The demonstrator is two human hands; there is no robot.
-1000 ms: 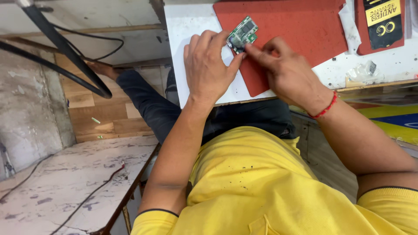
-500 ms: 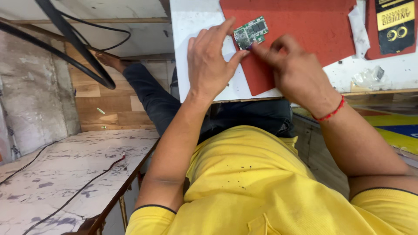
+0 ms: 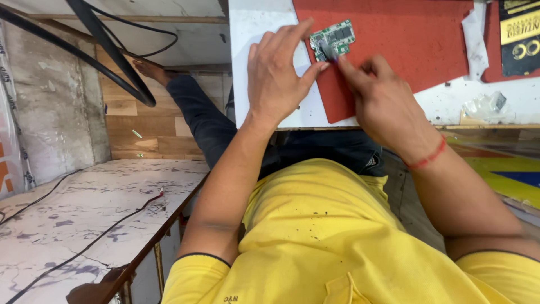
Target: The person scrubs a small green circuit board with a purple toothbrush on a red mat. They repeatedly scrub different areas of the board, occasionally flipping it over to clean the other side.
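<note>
the red mat [image 3: 410, 62] lies on the white table [image 3: 264, 107] and serves as landmark; a black box [image 3: 520, 36] sits at its right edge, a white paper scrap [image 3: 475, 39] on its right part, a clear wrapper [image 3: 484, 106] below its right corner. the left hand [image 3: 278, 79], fingers spread, rests at the mat's left edge, thumb tip against the board [image 3: 333, 38] on the mat's upper left. the right hand [image 3: 382, 98] pinches a small grey tool, too blurred to name, at the board's lower edge. best judged: keep the left thumb bracing the board flat, work the tool gently, clear of the chips
</note>
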